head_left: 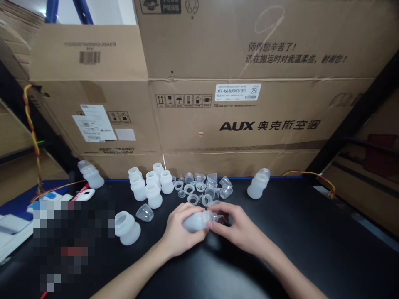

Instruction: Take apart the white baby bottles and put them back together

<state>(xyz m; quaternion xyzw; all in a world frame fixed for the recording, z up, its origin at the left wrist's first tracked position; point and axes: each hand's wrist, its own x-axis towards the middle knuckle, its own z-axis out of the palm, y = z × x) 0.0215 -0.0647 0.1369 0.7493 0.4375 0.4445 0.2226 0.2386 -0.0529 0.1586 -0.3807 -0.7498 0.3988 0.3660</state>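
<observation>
A white squeeze-style bottle (pixel 195 223) lies tipped on its side between two bare hands above a black worktop (pixel 311 241), its neck end toward the right. The clear fitting (pixel 213 216) at its neck could seat crooked or slip if the fingertips push off-axis, and a hard squeeze on the soft-looking body could let it twist in the grasp. The bottle sits inside the left hand (pixel 179 230), whose fingers and thumb close around the body; the right hand (pixel 238 226) pinches at the neck end, its exact contact partly hidden. Near the left hand are a clear cap (pixel 145 212) and an uncapped bottle (pixel 129 232). Beyond stand more uncapped bottles (pixel 154 196) beside scattered clear rings (pixel 188 189), with a capped bottle (pixel 258 187) well apart at right, before a cardboard panel (pixel 268 104).
</observation>
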